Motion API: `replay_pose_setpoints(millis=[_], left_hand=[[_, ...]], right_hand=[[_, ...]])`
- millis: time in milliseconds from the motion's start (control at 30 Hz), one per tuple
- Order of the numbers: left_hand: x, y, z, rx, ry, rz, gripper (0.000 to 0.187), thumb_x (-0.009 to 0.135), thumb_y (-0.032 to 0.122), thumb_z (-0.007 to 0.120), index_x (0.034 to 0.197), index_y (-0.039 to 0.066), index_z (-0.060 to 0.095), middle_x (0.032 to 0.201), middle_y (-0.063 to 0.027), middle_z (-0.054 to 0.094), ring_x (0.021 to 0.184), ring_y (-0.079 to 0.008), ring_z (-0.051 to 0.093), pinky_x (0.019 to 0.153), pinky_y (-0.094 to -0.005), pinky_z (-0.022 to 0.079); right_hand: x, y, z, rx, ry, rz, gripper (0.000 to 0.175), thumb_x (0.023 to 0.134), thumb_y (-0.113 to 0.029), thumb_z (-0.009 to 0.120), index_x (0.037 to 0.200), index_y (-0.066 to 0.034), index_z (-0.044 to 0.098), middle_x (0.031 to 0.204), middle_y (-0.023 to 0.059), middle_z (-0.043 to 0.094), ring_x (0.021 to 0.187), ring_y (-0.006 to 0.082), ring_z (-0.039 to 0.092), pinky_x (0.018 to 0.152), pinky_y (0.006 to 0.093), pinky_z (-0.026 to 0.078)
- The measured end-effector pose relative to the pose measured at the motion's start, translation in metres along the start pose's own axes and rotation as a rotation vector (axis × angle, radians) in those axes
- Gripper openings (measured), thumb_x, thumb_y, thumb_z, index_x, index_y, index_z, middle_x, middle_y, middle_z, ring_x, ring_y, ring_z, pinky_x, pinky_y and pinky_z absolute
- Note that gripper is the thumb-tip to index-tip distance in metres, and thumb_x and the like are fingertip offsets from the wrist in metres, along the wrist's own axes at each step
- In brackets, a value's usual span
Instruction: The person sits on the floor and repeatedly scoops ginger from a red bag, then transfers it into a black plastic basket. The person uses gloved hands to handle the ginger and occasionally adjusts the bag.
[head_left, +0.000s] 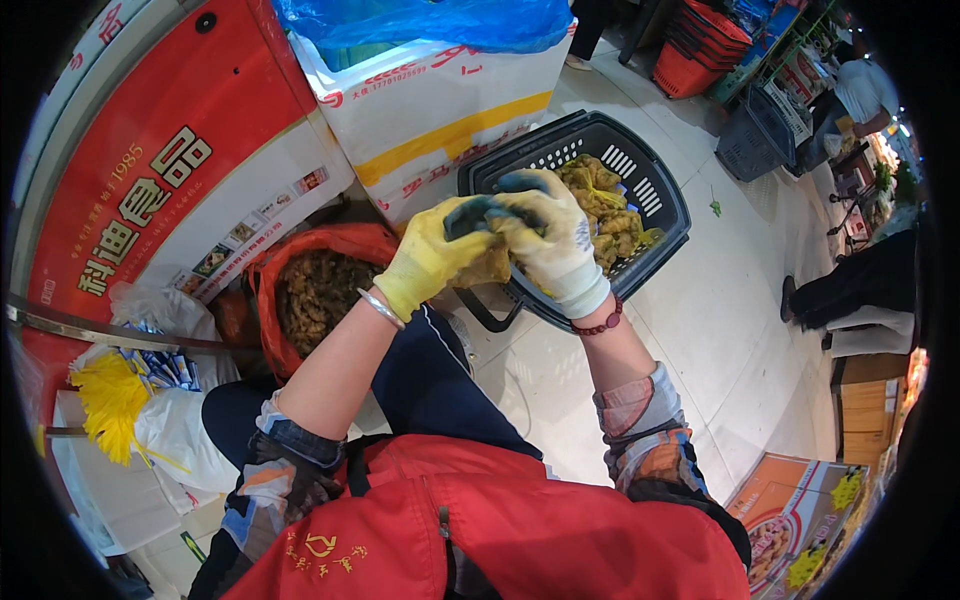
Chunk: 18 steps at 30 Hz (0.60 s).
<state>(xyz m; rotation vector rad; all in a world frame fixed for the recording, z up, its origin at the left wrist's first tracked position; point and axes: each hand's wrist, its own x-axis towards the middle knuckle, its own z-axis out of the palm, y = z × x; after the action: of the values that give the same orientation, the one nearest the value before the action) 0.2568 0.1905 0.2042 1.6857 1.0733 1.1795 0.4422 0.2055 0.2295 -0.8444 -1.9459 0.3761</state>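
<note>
My left hand (424, 255), in a yellow work glove with dark coated fingertips, meets my right hand (559, 236), in a whitish glove of the same sort. Between them they pinch the top of a small yellowish mesh bag (484, 268), which hangs below my fingers and is partly hidden by them. What fills it looks like ginger root. Behind my right hand is a black plastic shopping basket (652, 187) with several yellow mesh bags of ginger (600, 202) in it. Left of my left hand, an open red sack (262, 300) holds loose, soil-brown ginger roots (322, 292).
A white foam box (457, 105) under blue plastic stands behind the basket. Yellow mesh sleeves (112, 405) and blue-white packets (169, 369) lie on a white bag at left. Stacked red baskets (697, 49), a dark basket (757, 135) and other people (862, 97) are at right.
</note>
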Motion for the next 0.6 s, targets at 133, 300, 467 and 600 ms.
replay_pose_setpoints(millis=[133, 300, 467, 600], left_hand=[[-0.004, -0.002, -0.002, -0.057, -0.020, -0.079, 0.020, 0.098, 0.015, 0.062, 0.110, 0.000, 0.069, 0.082, -0.0010, 0.066, 0.061, -0.0053, 0.054, 0.054, -0.0209, 0.043], [-0.004, -0.014, -0.008, -0.232, -0.047, -0.117, 0.027, 0.102, 0.021, 0.057, 0.113, 0.000, 0.067, 0.081, -0.0032, 0.064, 0.057, -0.0075, 0.054, 0.051, -0.0219, 0.044], [-0.003, -0.002, -0.012, -0.366, -0.087, -0.249, 0.030, 0.103, 0.022, 0.056, 0.119, -0.001, 0.065, 0.087, -0.0061, 0.066, 0.061, -0.0086, 0.057, 0.055, -0.0206, 0.046], [-0.005, -0.012, 0.003, -0.614, 0.121, -0.228, 0.031, 0.103, 0.019, 0.056, 0.126, -0.001, 0.063, 0.097, -0.0067, 0.067, 0.069, -0.0087, 0.060, 0.058, -0.0202, 0.048]], right_hand=[[0.012, 0.008, -0.001, -0.004, -0.083, -0.164, 0.040, 0.083, -0.007, 0.065, 0.122, 0.0015, 0.061, 0.129, 0.0202, 0.059, 0.120, 0.0360, 0.056, 0.105, 0.0436, 0.043], [0.013, 0.036, -0.003, 0.328, -0.581, 0.103, 0.061, 0.088, -0.001, 0.048, 0.148, -0.0078, 0.042, 0.150, 0.0225, 0.041, 0.141, 0.0361, 0.036, 0.117, 0.0420, 0.029], [0.023, 0.037, 0.002, 0.013, -0.549, 0.088, 0.029, 0.084, -0.008, 0.060, 0.112, -0.0019, 0.067, 0.109, 0.0142, 0.067, 0.105, 0.0342, 0.062, 0.096, 0.0404, 0.048], [0.008, 0.024, -0.002, -0.211, -0.304, -0.021, 0.026, 0.083, -0.012, 0.068, 0.108, -0.0042, 0.070, 0.101, 0.0120, 0.070, 0.098, 0.0318, 0.065, 0.089, 0.0406, 0.051]])
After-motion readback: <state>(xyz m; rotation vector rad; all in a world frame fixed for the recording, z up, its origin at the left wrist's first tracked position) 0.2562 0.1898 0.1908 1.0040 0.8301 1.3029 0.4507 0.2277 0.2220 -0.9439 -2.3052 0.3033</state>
